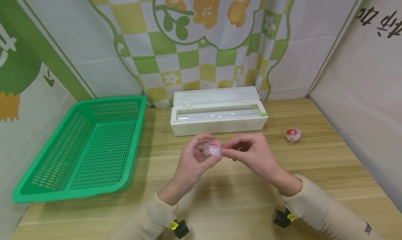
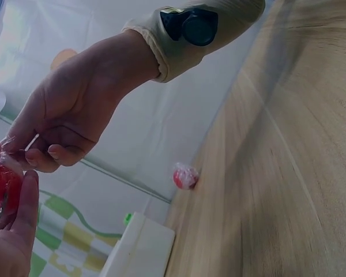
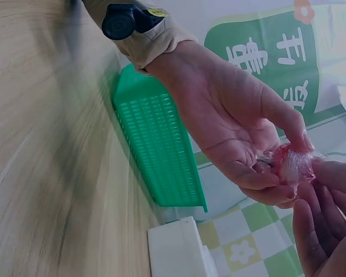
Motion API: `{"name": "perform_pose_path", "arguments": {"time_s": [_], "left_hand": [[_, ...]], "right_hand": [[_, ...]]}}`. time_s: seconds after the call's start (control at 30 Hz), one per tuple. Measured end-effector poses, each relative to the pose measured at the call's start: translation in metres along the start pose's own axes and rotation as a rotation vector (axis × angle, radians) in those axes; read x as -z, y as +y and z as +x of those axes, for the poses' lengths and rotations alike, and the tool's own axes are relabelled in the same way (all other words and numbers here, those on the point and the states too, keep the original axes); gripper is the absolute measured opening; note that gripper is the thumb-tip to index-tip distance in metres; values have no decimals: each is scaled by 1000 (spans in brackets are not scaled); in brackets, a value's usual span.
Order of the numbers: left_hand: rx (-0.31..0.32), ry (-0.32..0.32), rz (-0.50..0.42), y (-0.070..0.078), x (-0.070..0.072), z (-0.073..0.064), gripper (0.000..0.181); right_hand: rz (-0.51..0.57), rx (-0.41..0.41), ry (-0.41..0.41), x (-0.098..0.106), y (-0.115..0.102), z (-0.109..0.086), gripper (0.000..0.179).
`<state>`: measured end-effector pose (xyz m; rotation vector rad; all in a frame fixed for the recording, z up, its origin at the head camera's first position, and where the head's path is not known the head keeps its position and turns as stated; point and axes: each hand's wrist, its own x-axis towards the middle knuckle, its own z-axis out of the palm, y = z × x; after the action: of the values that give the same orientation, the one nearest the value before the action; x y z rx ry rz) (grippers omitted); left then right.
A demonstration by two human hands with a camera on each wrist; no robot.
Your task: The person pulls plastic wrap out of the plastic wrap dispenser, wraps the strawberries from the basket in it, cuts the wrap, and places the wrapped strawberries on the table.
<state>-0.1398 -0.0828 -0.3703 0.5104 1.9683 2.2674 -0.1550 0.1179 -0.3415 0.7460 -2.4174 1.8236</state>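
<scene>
My left hand [image 1: 191, 159] holds a small round red thing wrapped in clear plastic film [image 1: 212, 149], with fingers and thumb curled round its sides. From the right, my right hand [image 1: 251, 152] pinches the film at the bundle's edge between thumb and forefinger. The right wrist view shows the crinkled film bundle [image 3: 294, 164] between both hands, red showing through. At the left edge of the left wrist view, the same red bundle [image 2: 3, 187] is partly cut off. Both hands are above the wooden table, in front of a white plastic-film dispenser box [image 1: 220, 126].
The dispenser's lid [image 1: 216, 96] stands raised at the back, with a roll of film inside. A second film-wrapped red bundle [image 1: 293, 136] lies on the table [image 1: 314, 163] at the right. A green perforated basket [image 1: 133, 163] stands at the left. Printed curtains [image 1: 194, 58] hang behind.
</scene>
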Motion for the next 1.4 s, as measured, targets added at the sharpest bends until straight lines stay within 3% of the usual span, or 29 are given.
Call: {"name": "perform_pose_path", "arguments": {"time_s": [0.13, 0.43, 0.6, 1.13, 1.4], "left_hand": [[6, -29, -18, 1, -1, -1, 43], [-63, -88, -61, -3, -1, 0, 45], [-64, -98, -80, -2, -1, 0, 45], [-61, -29, -9, 1, 2, -1, 53], [-75, -1, -10, 0, 3, -1, 48]], "right_hand": [[13, -13, 22, -1, -1, 0, 7], [38, -43, 34, -6, -1, -1, 9], [22, -31, 16, -5, 0, -1, 7], [18, 30, -84, 1, 1, -2, 5], [-40, 77, -24, 2, 2, -2, 9]]}}
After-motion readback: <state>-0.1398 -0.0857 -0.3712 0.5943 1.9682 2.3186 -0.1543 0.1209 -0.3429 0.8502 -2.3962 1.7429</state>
